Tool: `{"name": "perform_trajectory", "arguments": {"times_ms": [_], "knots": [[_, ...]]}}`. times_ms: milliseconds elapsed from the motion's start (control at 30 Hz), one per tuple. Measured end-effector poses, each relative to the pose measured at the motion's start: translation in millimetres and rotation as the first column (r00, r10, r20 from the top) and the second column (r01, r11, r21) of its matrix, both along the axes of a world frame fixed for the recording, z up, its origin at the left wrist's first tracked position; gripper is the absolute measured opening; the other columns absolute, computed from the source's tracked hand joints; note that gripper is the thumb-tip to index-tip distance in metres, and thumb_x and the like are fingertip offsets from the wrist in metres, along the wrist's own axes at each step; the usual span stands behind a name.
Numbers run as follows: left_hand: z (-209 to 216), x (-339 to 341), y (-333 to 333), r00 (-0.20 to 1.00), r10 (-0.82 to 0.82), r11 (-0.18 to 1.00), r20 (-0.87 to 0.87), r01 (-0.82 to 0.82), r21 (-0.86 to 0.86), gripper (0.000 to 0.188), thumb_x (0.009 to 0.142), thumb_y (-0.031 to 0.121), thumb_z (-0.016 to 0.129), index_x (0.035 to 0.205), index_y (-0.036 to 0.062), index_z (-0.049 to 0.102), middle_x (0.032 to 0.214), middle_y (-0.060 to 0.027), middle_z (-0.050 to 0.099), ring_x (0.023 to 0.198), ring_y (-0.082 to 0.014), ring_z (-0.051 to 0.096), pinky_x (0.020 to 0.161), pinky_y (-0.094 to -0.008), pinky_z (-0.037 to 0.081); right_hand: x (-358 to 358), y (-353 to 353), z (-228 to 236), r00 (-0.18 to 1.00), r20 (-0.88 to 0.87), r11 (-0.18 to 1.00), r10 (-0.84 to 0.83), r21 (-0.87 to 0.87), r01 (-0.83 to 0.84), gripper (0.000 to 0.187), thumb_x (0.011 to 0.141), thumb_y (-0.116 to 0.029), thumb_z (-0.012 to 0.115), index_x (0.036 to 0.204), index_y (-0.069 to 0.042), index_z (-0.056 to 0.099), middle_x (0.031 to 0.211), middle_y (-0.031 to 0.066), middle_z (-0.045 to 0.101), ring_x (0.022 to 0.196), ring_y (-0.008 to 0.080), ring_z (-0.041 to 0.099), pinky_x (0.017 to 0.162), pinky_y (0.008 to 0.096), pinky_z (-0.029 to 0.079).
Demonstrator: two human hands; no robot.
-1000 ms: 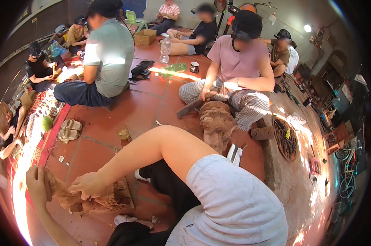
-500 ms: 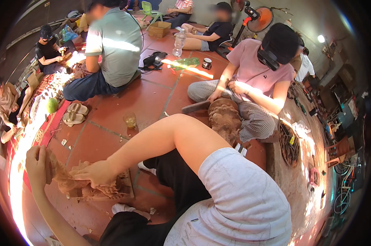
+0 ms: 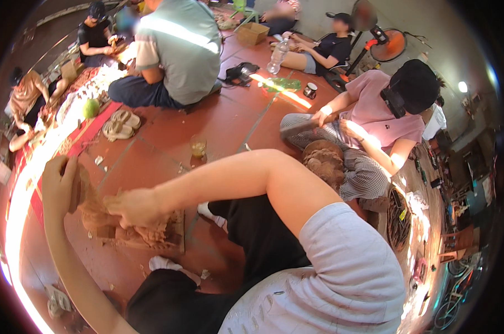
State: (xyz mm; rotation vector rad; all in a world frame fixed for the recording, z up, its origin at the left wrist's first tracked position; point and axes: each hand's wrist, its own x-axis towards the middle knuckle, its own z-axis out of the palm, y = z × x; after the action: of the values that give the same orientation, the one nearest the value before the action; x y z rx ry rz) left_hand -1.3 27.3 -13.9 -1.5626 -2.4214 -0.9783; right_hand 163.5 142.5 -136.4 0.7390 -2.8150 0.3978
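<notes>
A brown wood carving [image 3: 99, 214] with rough, deeply cut relief lies tilted on a wooden board [image 3: 176, 236] on the floor before me. My left hand [image 3: 60, 181] is closed round the carving's upper left end, its fingers partly hidden. My right hand [image 3: 134, 207] presses on the carving's middle from the right. Its fingers are bent in and smeared by motion. Whatever they pinch is too small to make out. My right arm reaches across above my bent knee.
A glass of yellowish drink [image 3: 198, 147] stands beyond the carving, near sandals [image 3: 121, 124]. At the right a masked co-worker [image 3: 382, 106] sits with another carving [image 3: 324, 161]. Another person [image 3: 176, 53] sits ahead. Wood chips dot the tiled floor [image 3: 168, 133].
The whole view has shifted, so the scene sits further right. My right hand has slid slightly along the carving. The co-worker at right has lifted a flat dark piece off their carving.
</notes>
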Motion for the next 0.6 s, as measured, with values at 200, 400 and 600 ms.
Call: {"name": "perform_trajectory", "arguments": {"times_ms": [200, 400, 600], "knots": [[11.2, 0.5, -13.8, 0.999, -0.033, 0.998, -0.040, 0.031, -0.047, 0.043, 0.090, 0.034, 0.054, 0.073, -0.0050, 0.056, 0.061, -0.0146, 0.053, 0.058, -0.0250, 0.048, 0.062, -0.0376, 0.041, -2.6, -6.6, -23.9, 0.952, -0.264, 0.980, 0.155, -0.083, -0.183, 0.020, 0.073, -0.028, 0.067, 0.074, -0.008, 0.067, 0.120, 0.0191, 0.046, 0.107, 0.0383, 0.052, 0.086, 0.0469, 0.048], [3.2, 1.6, -15.3, 0.998, -0.065, 0.998, -0.007, 0.065, -0.006, 0.049, 0.092, 0.041, 0.048, 0.069, -0.0008, 0.061, 0.049, -0.0084, 0.053, 0.045, -0.0188, 0.050, 0.053, -0.0337, 0.043, -11.6, -3.2, 9.2, 0.991, 0.065, 0.974, 0.116, -0.201, -0.101, 0.008, 0.076, -0.014, 0.064, 0.082, -0.009, 0.065, 0.124, 0.0129, 0.049, 0.107, 0.0361, 0.055, 0.083, 0.0413, 0.050], [19.6, 14.7, -8.4, 0.997, 0.044, 0.987, -0.060, -0.052, -0.150, 0.040, 0.088, 0.040, 0.052, 0.085, 0.0043, 0.071, 0.085, -0.0202, 0.068, 0.082, -0.0359, 0.065, 0.076, -0.0430, 0.050, 9.0, -2.3, 7.8, 0.989, -0.085, 0.984, 0.120, -0.120, -0.130, 0.013, 0.076, -0.007, 0.068, 0.080, -0.005, 0.056, 0.126, 0.0163, 0.049, 0.109, 0.0348, 0.056, 0.082, 0.0390, 0.051]]}}
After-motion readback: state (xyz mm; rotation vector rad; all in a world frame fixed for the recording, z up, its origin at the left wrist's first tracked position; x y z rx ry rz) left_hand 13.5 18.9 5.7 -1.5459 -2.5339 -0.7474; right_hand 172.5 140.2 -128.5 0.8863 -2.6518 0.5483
